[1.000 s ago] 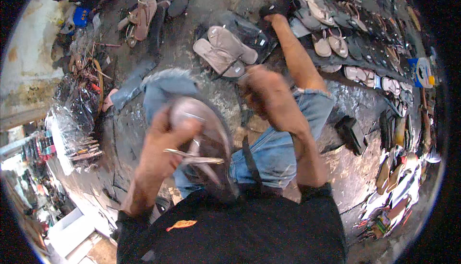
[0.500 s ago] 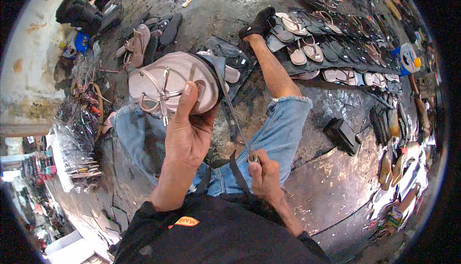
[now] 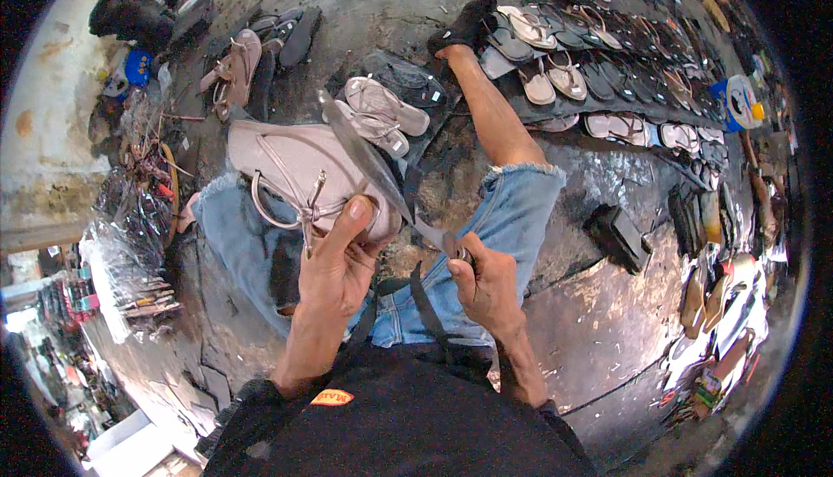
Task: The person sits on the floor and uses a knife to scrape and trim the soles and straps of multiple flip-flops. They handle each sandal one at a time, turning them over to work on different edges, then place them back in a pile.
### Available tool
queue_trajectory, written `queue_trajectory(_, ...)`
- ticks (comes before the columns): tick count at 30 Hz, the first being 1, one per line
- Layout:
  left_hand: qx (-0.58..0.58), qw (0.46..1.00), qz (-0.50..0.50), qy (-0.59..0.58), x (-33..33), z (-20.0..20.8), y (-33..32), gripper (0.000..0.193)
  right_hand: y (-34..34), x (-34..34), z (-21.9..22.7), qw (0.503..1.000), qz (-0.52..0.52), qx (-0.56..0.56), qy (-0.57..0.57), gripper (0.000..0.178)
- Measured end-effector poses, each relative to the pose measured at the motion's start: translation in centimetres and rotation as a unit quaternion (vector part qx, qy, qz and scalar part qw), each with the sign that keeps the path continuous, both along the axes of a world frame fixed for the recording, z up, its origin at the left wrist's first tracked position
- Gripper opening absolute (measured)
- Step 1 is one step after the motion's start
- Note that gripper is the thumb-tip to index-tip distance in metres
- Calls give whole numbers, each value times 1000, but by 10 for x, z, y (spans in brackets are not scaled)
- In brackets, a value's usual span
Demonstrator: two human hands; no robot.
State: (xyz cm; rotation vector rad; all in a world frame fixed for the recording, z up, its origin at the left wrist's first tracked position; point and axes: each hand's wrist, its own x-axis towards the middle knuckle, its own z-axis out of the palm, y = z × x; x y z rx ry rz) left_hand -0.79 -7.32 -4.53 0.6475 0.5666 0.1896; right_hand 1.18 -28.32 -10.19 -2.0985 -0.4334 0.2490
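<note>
My left hand (image 3: 337, 279) grips a beige thong sandal (image 3: 276, 158) at its heel end, thumb on the footbed. Its toe end points up and to the left, and thin straps with a small metallic trim cross the top. In my right hand (image 3: 491, 290), fingers wrapped round the handle, is a long-bladed knife (image 3: 357, 149). The blade slants up and left along the sandal's right edge, its flat side showing. Whether the blade touches the sole, I cannot tell. Just beyond the blade lies a pair of beige sandals (image 3: 378, 106) on a dark surface.
Rows of sandals (image 3: 599, 78) stand at the far right, beside my outstretched leg. More sandals (image 3: 236, 69) lie at the far left. A black block (image 3: 618, 238) rests on the floor to the right. Plastic-wrapped goods (image 3: 130, 251) are piled on the left.
The knife has swung left and turned from edge-on to flat side showing. My right hand has risen slightly. The sandal has tilted and come a little nearer, uncovering the beige pair behind it.
</note>
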Motion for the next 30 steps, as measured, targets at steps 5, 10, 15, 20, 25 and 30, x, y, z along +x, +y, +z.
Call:
queue_trajectory(5,5,1000,7,24,-6,-5,6,49,12,15,23,999,24,-34,0,38)
queue_trajectory(10,78,990,-43,107,-35,-33,7,46,27,45,31,993,106,-16,52,37)
queue_trajectory(15,108,981,-108,121,-56,-25,15,48,82,57,36,980,79,129,130,32)
queue_trajectory(20,110,980,56,155,-64,-25,12,25,84,1,24,969,8,166,185,24)
queue_trajectory(25,121,969,29,213,-70,-18,16,28,17,-32,24,973,104,27,205,24)
queue_trajectory(30,135,965,37,222,-66,-14,10,28,-5,-55,18,961,128,-3,245,27)
